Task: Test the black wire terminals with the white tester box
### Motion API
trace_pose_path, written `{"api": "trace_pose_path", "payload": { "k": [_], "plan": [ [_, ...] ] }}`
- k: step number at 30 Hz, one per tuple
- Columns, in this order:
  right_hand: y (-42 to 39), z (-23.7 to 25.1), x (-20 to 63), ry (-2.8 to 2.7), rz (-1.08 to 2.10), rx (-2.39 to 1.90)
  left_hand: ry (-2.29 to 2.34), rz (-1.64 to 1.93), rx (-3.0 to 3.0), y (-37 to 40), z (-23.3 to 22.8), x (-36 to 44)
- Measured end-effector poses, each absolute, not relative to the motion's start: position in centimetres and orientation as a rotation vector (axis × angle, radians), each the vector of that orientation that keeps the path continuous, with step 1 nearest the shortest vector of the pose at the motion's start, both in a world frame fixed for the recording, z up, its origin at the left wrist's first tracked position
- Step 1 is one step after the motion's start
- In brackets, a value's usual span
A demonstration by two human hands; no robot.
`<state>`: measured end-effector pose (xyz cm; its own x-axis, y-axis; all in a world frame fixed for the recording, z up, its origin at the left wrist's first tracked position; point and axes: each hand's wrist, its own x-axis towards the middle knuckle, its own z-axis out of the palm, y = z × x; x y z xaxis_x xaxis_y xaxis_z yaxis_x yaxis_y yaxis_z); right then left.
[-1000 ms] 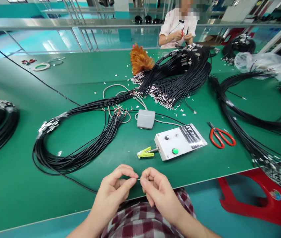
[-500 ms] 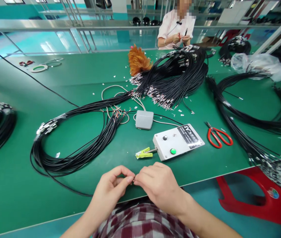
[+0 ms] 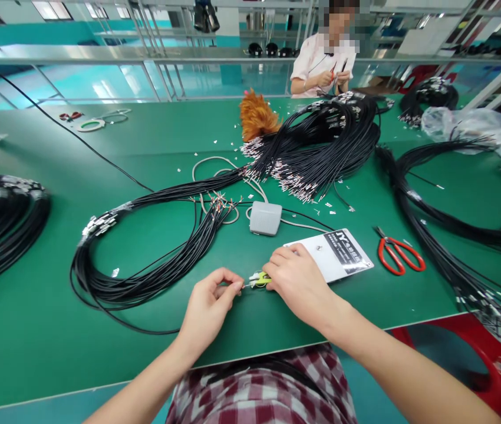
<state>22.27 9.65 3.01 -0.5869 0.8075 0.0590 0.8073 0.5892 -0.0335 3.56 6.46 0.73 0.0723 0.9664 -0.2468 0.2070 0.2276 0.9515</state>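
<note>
My left hand (image 3: 213, 297) pinches the thin stripped end of a black cable (image 3: 153, 331), whose length runs off left along the bench. The wire tip reaches the jaws of a yellow-green clip (image 3: 258, 279) on the front of a white control box (image 3: 343, 250). My right hand (image 3: 297, 280) has its fingers closed around the clip's rear part and covers the box's left side, hiding its knob and green button. A looped bundle of black cables (image 3: 144, 288) with white connectors and bared ends lies left of my hands.
A grey pedal-like block (image 3: 266, 218) sits behind the box. Red-handled cutters (image 3: 398, 253) lie to the right. More cable bundles (image 3: 330, 129) fill the back and right, beside an orange duster (image 3: 257, 115). A co-worker (image 3: 325, 65) sits across the bench; a red stool (image 3: 467, 353) stands below right.
My hands have parted and moved forward from the bench edge. The right hand has taken hold of the clip, and the left has brought the wire end up to its jaws.
</note>
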Motion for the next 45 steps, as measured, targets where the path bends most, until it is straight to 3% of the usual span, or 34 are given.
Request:
{"api": "trace_pose_path", "payload": {
  "k": [17,25,37,45],
  "plan": [
    [9.1,3.9,22.5,-2.723,0.044,-1.395,1.428,0.85,1.294,7.3,-0.2,4.7],
    [3.8,2.7,29.4,-1.931,-0.069,-1.355,1.4,0.858,1.245,7.4,-0.1,4.7],
    [2.8,-0.8,28.5,-1.87,-0.314,-1.353,1.441,0.851,1.224,7.0,-0.3,3.3],
    [2.0,-0.6,28.3,-1.871,-0.239,-1.172,1.412,0.966,1.135,7.1,0.5,1.4]
  ]
}}
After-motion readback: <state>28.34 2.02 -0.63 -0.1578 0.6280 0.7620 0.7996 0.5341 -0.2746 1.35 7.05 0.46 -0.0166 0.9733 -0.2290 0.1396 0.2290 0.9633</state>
